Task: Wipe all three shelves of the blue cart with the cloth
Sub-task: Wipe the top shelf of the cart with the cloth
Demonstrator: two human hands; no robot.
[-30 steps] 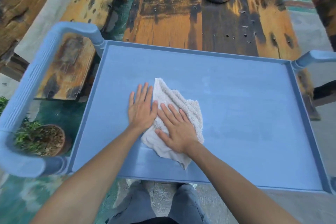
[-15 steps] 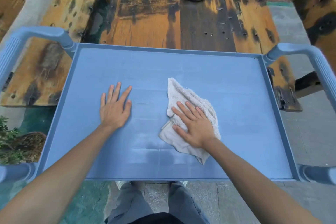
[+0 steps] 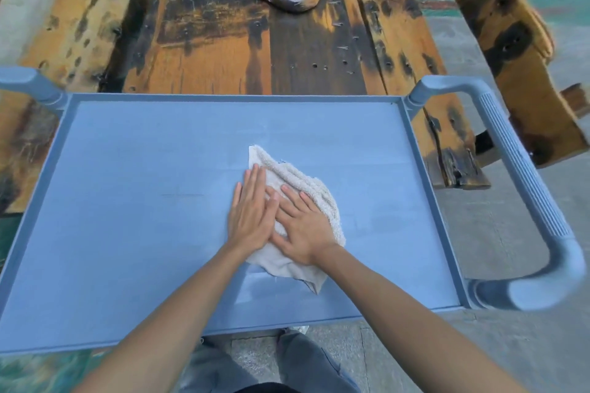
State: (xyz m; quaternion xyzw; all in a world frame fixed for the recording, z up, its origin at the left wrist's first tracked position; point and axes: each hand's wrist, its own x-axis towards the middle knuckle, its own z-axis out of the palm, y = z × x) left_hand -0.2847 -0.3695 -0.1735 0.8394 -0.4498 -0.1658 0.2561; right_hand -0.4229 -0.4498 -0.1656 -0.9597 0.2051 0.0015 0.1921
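Presently: cloth, 1 item, bunched, lying right of centre on the top shelf of the blue cart, long axis running far-left to near-right. Right hand flat on it, fingers spread; left hand flat, overlapping its left edge. Neither hand grips. Unwiped expanse lies mostly leftward.

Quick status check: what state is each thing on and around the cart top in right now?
cloth: crumpled, flat on the top shelf, pinned under both hands
top shelf: bare apart from the cloth
left hand: open, palm down, on the cloth's left edge
right hand: open, palm down, on the cloth
cart handle: untouched
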